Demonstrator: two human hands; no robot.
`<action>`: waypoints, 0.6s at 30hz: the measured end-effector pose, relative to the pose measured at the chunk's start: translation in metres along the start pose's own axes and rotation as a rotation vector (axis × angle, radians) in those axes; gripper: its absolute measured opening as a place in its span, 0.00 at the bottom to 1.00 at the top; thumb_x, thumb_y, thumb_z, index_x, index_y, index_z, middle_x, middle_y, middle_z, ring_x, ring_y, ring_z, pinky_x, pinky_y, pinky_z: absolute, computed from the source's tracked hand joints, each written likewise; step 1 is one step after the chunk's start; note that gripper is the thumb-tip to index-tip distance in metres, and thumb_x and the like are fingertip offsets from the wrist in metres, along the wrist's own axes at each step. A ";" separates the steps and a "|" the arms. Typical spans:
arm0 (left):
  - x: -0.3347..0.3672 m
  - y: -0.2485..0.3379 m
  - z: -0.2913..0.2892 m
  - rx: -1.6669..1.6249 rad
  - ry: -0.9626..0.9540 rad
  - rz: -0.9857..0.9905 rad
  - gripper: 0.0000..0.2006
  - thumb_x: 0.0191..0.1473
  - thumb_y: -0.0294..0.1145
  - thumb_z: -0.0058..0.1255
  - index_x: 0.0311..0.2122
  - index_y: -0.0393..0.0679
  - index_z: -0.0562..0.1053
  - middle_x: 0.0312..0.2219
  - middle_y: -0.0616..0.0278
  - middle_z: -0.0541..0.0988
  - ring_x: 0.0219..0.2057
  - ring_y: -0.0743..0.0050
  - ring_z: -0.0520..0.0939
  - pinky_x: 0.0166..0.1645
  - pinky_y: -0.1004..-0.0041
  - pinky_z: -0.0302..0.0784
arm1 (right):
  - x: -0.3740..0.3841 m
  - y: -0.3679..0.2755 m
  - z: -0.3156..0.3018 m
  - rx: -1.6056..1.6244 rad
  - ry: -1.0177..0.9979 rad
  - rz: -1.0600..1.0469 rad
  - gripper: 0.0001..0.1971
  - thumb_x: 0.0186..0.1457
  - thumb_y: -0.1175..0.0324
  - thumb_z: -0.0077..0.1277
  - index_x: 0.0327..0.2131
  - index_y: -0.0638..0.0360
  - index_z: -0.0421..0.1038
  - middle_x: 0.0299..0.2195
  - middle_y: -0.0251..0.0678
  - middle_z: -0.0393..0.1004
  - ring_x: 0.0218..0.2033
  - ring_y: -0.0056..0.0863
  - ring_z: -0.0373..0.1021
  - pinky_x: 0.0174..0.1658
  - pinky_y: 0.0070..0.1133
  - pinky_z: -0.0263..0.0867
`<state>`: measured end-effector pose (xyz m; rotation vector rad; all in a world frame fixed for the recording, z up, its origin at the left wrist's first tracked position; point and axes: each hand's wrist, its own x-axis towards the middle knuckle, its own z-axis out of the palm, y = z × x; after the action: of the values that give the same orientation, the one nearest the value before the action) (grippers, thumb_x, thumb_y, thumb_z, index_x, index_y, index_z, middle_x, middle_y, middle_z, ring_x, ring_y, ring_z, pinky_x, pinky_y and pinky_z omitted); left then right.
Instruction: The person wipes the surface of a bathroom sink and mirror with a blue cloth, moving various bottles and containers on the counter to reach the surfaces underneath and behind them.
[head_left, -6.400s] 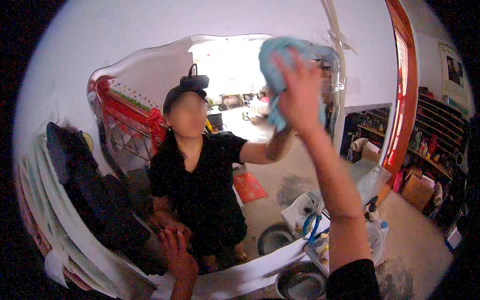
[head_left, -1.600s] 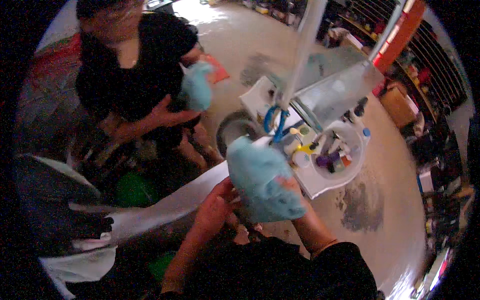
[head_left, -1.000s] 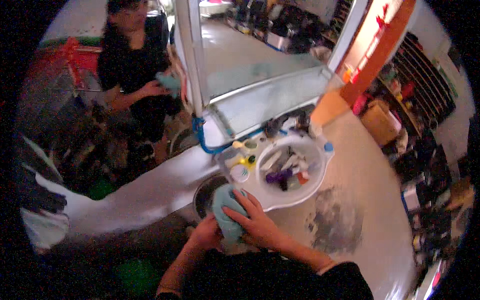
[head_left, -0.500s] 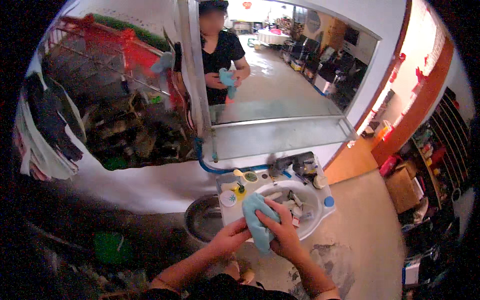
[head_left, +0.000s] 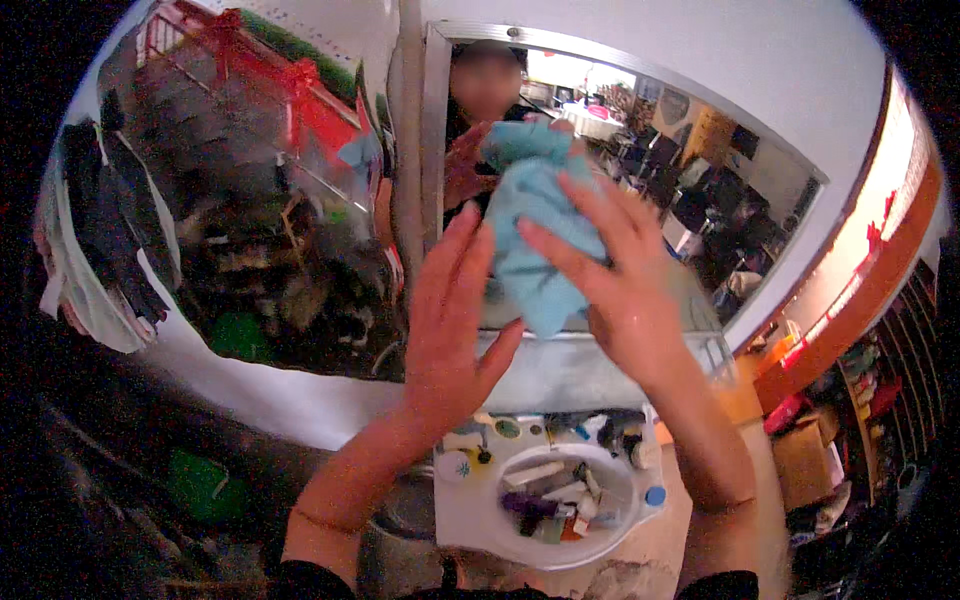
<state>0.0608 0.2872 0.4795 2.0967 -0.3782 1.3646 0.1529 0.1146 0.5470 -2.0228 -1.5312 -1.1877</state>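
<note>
A light blue cloth (head_left: 548,250) is spread out in front of the wall mirror (head_left: 790,215), at or close to the glass. My right hand (head_left: 635,290) lies over the cloth's right side, fingers spread and pressed onto it. Beside the cloth's left edge, my left hand (head_left: 445,320) is raised with fingers stretched and thumb apart; whether its fingertips touch the cloth I cannot tell. Part of the cloth and hands shows again in the reflection above. A glass shelf (head_left: 510,365) juts out under the mirror, partly hidden by my hands.
Below stands a white washbasin (head_left: 590,555) with tubes and small items in its bowl. A blue cap (head_left: 655,496) sits on its right rim, a round white lid (head_left: 456,464) on the left. Clothes (head_left: 110,230) hang at far left. A cardboard box (head_left: 808,465) stands at right.
Both hands have risen from above the basin to the mirror, bringing the cloth along. The cloth has gone from bunched to opened out, and the left hand has spread its fingers.
</note>
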 end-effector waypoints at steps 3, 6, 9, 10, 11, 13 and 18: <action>0.036 -0.017 0.018 0.317 -0.024 0.158 0.41 0.46 0.28 0.60 0.66 0.38 0.56 0.66 0.45 0.56 0.65 0.43 0.59 0.68 0.54 0.53 | 0.035 0.036 0.013 -0.210 0.156 -0.153 0.24 0.49 0.68 0.49 0.53 0.39 0.74 0.61 0.35 0.63 0.61 0.44 0.58 0.64 0.39 0.54; 0.057 -0.031 0.025 0.440 0.014 0.157 0.37 0.46 0.33 0.61 0.62 0.38 0.62 0.62 0.45 0.62 0.64 0.40 0.61 0.66 0.52 0.56 | 0.050 0.056 0.041 -0.269 0.160 -0.206 0.22 0.50 0.65 0.49 0.51 0.43 0.75 0.63 0.34 0.61 0.62 0.43 0.57 0.65 0.40 0.53; 0.034 -0.035 0.048 0.606 -0.301 -0.163 0.29 0.44 0.27 0.58 0.54 0.34 0.69 0.53 0.48 0.70 0.54 0.46 0.70 0.59 0.57 0.66 | 0.004 0.067 0.091 -0.151 -0.076 -0.221 0.24 0.52 0.63 0.49 0.54 0.49 0.72 0.63 0.33 0.62 0.63 0.38 0.57 0.66 0.40 0.51; 0.021 -0.034 0.058 0.631 -0.423 -0.268 0.26 0.43 0.27 0.58 0.51 0.33 0.71 0.50 0.48 0.72 0.51 0.45 0.72 0.56 0.56 0.68 | -0.012 0.068 0.099 -0.034 -0.145 -0.159 0.24 0.53 0.62 0.48 0.55 0.51 0.70 0.62 0.33 0.62 0.63 0.37 0.57 0.66 0.40 0.51; -0.001 -0.039 0.065 0.653 -0.416 -0.279 0.26 0.43 0.27 0.58 0.51 0.33 0.71 0.50 0.48 0.72 0.51 0.45 0.72 0.56 0.56 0.68 | -0.016 0.066 0.099 -0.015 -0.133 -0.173 0.24 0.53 0.62 0.48 0.55 0.51 0.70 0.62 0.33 0.62 0.63 0.37 0.57 0.66 0.40 0.51; -0.031 -0.052 0.075 0.619 -0.243 -0.130 0.26 0.44 0.28 0.57 0.51 0.33 0.70 0.51 0.44 0.71 0.51 0.42 0.73 0.53 0.55 0.70 | -0.013 0.074 0.096 -0.101 -0.165 -0.497 0.22 0.51 0.64 0.53 0.51 0.54 0.72 0.62 0.29 0.63 0.62 0.34 0.58 0.64 0.39 0.53; 0.013 -0.069 0.049 0.724 -0.037 -0.009 0.24 0.46 0.26 0.53 0.51 0.31 0.70 0.51 0.41 0.71 0.50 0.41 0.73 0.49 0.52 0.72 | 0.057 0.067 0.085 -0.198 -0.105 -0.516 0.21 0.51 0.64 0.52 0.50 0.49 0.73 0.62 0.28 0.63 0.61 0.34 0.59 0.62 0.37 0.55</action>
<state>0.1384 0.3113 0.4544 2.6850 0.1469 1.6189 0.2530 0.1842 0.5550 -1.8860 -2.1515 -1.4855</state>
